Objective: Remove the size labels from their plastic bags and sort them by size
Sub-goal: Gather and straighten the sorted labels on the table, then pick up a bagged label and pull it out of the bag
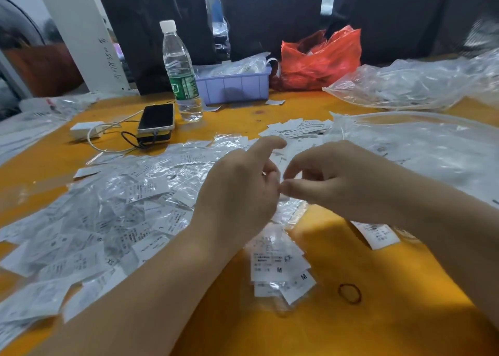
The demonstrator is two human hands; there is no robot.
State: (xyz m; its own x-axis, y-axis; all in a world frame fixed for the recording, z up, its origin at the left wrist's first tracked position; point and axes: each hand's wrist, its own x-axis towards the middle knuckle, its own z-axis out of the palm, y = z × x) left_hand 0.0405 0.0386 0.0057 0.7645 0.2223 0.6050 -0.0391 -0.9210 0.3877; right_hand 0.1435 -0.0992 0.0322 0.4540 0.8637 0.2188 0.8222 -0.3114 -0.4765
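Note:
My left hand (237, 191) and my right hand (334, 177) meet above the orange table, fingers curled toward each other around a small white label in clear plastic (282, 161), mostly hidden between them. A wide heap of bagged white size labels (113, 212) covers the table to the left. Below my hands lies a small pile of labels marked M (280, 266). Another stack of bare labels (299, 127) sits beyond my hands, and one single label (376, 234) lies under my right forearm.
A water bottle (182, 72), a phone on a power bank (157, 121) with charger and cable, a purple bin (235, 84) and a red plastic bag (321, 59) stand at the back. Large clear bags (421, 86) fill the right side. A rubber band (349, 293) lies near the front.

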